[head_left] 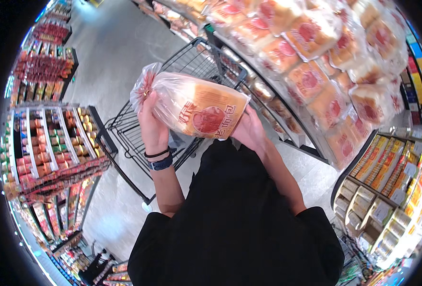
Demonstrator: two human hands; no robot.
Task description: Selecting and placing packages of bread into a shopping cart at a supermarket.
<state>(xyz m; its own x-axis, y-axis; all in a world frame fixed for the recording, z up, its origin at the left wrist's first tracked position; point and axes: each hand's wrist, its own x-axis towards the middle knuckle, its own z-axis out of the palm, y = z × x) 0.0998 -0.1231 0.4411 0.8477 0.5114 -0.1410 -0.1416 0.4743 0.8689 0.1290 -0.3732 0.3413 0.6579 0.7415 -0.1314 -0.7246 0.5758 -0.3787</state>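
Note:
A bagged loaf of bread [206, 105], in clear plastic with a round red print, is held up in front of my chest. My left hand [153, 126] grips the bag near its gathered, tied end, with a dark band and a watch on that wrist. Around the loaf's lower right end my right hand [251, 129] is closed, its fingers partly hidden behind the bag. Beyond and below the loaf stands a black wire shopping cart [130, 128], partly covered by the bread and my left arm.
A display heaped with similar bagged loaves [311, 76] rises at the right. Shelves of jars and cans [53, 138] stand on the left. Stacked boxes and cans [382, 190] fill a rack at the lower right. Grey floor [111, 47] runs along the aisle.

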